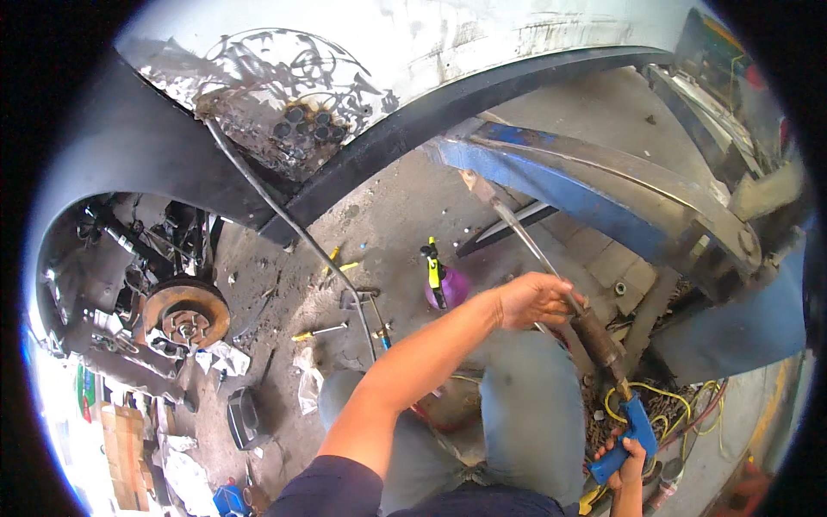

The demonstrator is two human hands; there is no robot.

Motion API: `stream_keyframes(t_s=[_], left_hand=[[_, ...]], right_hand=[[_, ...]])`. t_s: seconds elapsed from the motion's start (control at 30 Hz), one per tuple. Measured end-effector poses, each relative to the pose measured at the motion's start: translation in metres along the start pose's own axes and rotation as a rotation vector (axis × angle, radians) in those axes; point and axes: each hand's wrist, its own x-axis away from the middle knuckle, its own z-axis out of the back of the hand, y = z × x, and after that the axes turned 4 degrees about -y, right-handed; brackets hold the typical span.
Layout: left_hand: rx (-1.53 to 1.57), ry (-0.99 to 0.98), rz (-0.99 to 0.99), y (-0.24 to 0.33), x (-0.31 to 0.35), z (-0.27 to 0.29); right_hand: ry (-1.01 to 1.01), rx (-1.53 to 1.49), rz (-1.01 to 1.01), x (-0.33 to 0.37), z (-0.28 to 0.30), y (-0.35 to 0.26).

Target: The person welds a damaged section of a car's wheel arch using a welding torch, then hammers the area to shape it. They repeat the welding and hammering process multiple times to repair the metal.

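Observation:
A long slide hammer [597,340] slants across my right side. It has a blue pistol-grip handle, a rusty brown weight and a thin metal rod. My right hand [627,461] is wrapped round the blue handle. Farther up, my left hand [536,302] has its fingers curled at the rod just above the weight. The rod's far tip lies by the end of a blue steel beam [551,177]. Above is a white car panel [448,43] with a scraped, scorched patch [267,129] and several dark round marks.
A dark bar [276,202] hangs down from the damaged panel. On the floor lie a purple spray bottle [444,284], a yellow-handled screwdriver [319,332] and a black plastic part [245,418]. A brake disc [185,312] shows at left. Yellow cable [680,401] coils at right.

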Motion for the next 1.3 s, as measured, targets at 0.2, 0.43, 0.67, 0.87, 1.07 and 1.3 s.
stream_keyframes(t_s=[0.2,0.43,0.67,0.87,1.07,1.3], left_hand=[[0.155,0.111,-0.006,-0.076,-0.048,0.076],[0.362,0.373,-0.058,-0.166,-0.111,0.139],[0.410,0.461,-0.081,-0.170,-0.154,0.176],[-0.291,0.545,-0.049,-0.176,-0.140,0.180],[-0.877,1.484,-0.156,-0.200,0.023,0.194],[-0.564,1.832,0.861,-0.324,0.122,0.236]], right_hand=[[0.173,-0.015,-0.107,-0.035,0.012,0.004],[0.456,0.008,-0.225,-0.089,0.029,0.012],[0.468,0.189,-0.196,-0.151,0.023,0.012],[0.577,0.395,-0.271,-0.189,0.012,-0.002],[0.348,2.021,-0.026,-0.181,0.020,-0.018],[-0.108,1.574,0.388,-0.193,-0.044,0.023]])
